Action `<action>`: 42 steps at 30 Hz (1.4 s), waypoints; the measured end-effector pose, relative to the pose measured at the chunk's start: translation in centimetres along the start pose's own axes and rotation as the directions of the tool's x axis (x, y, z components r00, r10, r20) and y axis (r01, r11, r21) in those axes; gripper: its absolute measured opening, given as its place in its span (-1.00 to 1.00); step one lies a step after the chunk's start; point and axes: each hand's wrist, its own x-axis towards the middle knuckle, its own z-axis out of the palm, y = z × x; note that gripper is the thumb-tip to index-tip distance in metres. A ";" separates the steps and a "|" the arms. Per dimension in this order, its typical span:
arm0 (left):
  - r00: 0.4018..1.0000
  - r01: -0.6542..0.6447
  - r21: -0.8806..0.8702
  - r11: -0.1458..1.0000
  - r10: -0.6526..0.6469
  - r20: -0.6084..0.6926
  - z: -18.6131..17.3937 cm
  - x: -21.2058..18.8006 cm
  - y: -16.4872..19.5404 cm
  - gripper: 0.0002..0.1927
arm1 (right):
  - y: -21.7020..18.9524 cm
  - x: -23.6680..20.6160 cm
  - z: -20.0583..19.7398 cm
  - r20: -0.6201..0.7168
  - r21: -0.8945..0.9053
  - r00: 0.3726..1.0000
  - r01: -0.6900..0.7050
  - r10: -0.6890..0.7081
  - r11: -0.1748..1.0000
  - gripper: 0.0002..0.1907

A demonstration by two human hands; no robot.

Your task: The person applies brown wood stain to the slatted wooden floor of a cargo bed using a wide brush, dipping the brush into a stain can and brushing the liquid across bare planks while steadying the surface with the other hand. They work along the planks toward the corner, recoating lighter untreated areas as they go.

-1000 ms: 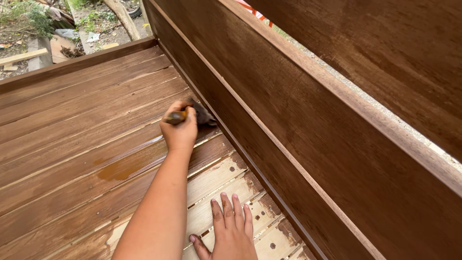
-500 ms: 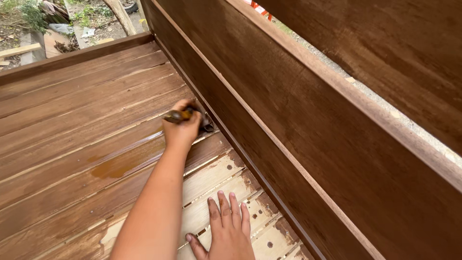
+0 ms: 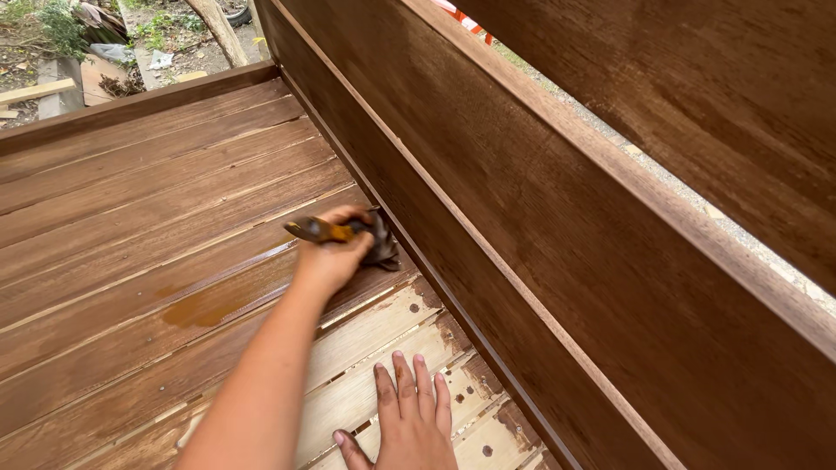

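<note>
Paintbrush [image 3: 348, 237], gripped in the closed left hand [image 3: 335, 257], works stain into the slatted deck [image 3: 131, 261] at the side board [image 3: 522, 261]; the spread right hand [image 3: 409, 422], flat on bare slats, risks smearing if it slides into wet stain.

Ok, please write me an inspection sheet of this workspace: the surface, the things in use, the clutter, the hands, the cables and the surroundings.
Surface: slatted wooden deck, mostly stained dark brown; a wet glossy patch; bare pale slats near the bottom edge.
Things in use: paintbrush with yellowish handle, its dark bristles at the foot of the brown wooden wall.
Clutter: nothing seen on the deck.
Hands: left hand grips the paintbrush; right hand lies flat, fingers spread, on the bare slats.
Cables: nothing seen.
Surroundings: ground beyond the deck with plants, wood scraps and debris; gravel visible through the gap in the wall.
</note>
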 end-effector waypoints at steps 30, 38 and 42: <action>0.848 0.131 0.312 0.941 0.057 -0.527 -26.3 -13.4 -9.0 -0.90 | -2.2 2.7 -4.5 0.383 0.031 0.906 -0.210 0.182 0.977 -0.04; 0.842 0.524 0.560 0.642 -0.293 -0.453 -13.9 -6.8 2.0 -0.57 | -1.1 1.8 -2.2 0.268 0.012 0.955 -0.133 0.125 0.991 -0.04; 0.914 0.355 0.413 0.839 -0.219 -0.341 -3.8 -0.4 3.8 -0.67 | 0.1 0.9 0.3 0.028 0.010 0.999 -0.035 0.035 0.999 -0.01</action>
